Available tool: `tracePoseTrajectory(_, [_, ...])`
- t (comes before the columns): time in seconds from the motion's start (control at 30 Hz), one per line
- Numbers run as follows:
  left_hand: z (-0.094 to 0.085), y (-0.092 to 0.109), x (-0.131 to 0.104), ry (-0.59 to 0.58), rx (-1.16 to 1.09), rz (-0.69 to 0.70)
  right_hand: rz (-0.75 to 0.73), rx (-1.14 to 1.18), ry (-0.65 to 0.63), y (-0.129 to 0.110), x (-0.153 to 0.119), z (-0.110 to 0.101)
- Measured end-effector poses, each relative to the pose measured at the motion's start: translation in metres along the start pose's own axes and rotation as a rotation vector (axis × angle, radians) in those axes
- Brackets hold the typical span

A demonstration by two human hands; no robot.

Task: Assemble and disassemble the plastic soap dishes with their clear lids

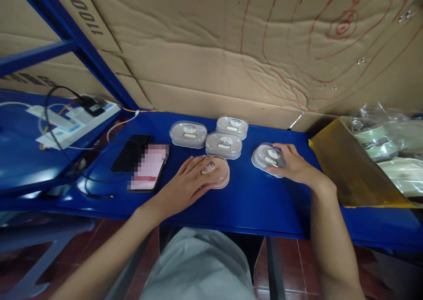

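Observation:
My left hand (190,181) lies with its fingers stretched over the lid of an oval clear plastic case (223,172) near the front of the blue table. My right hand (294,163) has thumb and fingers around the right end of another clear plastic case (264,156), which appears to sit slightly tilted. Behind and between my hands are three similar cases: one at the left (188,135), one in the middle (224,146) and one at the back (231,126). Each bears a round printed sticker and a small pale oblong piece.
A phone with a lit, blurred screen (150,168) lies left, beside a dark phone-like slab (130,152). Further left is a white power strip (79,124) with cables. An open carton (357,176) with plastic-wrapped pieces stands right. Cardboard (205,62) walls the back.

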State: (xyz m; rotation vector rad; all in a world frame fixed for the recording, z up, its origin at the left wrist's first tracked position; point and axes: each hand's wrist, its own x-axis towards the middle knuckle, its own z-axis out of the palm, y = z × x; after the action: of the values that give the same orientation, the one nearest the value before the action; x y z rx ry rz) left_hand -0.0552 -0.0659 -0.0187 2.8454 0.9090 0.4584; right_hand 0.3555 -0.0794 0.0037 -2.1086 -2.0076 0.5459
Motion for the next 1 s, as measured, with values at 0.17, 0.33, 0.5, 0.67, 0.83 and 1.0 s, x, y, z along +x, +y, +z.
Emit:
tracePoseTrajectory(0.17, [0.002, 0.002, 0.003, 0.017, 0.080, 0.040, -0.028, -0.013, -0.037, -0.004, -0.002, -0.002])
tracePoseTrajectory(0.33, [0.004, 0.008, 0.007, 0.011, 0.153, 0.104, -0.037, -0.102, 0.003, -0.007, -0.002, 0.004])
tracePoseTrajectory(0.5, [0.011, 0.008, 0.011, 0.034, 0.155, 0.148, -0.076, -0.117, 0.081, -0.009, 0.000, 0.019])
tracePoseTrajectory(0.67, [0.011, 0.005, 0.015, 0.048, 0.136, 0.108, -0.139, -0.042, 0.072, -0.015, 0.005, 0.024])
tracePoseTrajectory(0.83, [0.006, -0.005, 0.022, 0.010, 0.020, 0.014, -0.187, 0.032, -0.002, -0.014, 0.007, 0.011])
tracePoseTrajectory(1.0, [-0.002, -0.024, 0.031, -0.019, -0.253, -0.128, -0.161, 0.119, -0.049, 0.003, 0.016, 0.002])
